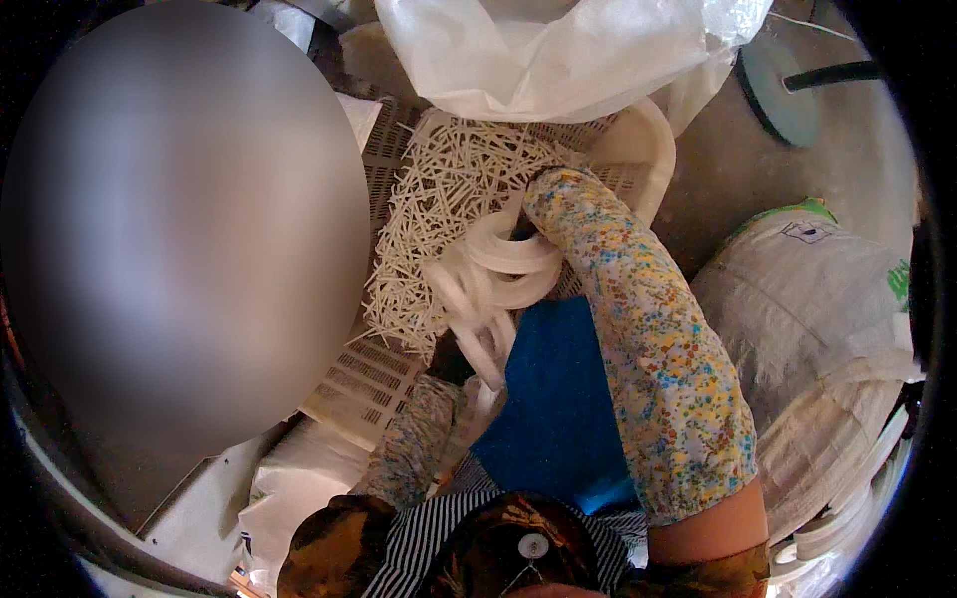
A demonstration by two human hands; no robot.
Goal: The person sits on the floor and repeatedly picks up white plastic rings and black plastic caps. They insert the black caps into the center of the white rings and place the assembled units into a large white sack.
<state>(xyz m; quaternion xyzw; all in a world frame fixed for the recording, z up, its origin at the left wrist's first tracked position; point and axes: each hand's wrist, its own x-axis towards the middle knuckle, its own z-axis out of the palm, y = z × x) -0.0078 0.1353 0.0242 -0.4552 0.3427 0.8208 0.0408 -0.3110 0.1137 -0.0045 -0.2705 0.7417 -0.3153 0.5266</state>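
Note:
Several pale white plastic rings (513,261) hang in a loose cluster between my hands, above a heap of short white sticks (439,189). My right hand (523,225), in something dark, is closed at the upper rings, its fingers mostly hidden by them. Lower down, my left hand (452,357), also dark, grips the bottom end of the cluster, where the loops (477,344) are smeared by motion. A pale slotted plastic basket (653,164) holds the sticks. Flowered sleeves cover both forearms.
A white plastic sack (568,55) overhangs the basket's far side. To the right stand a stuffed woven sack (807,289) and a round greenish base with a dark bar (783,95). A blue cloth (558,399) lies across my front. A large blurred area hides the left.

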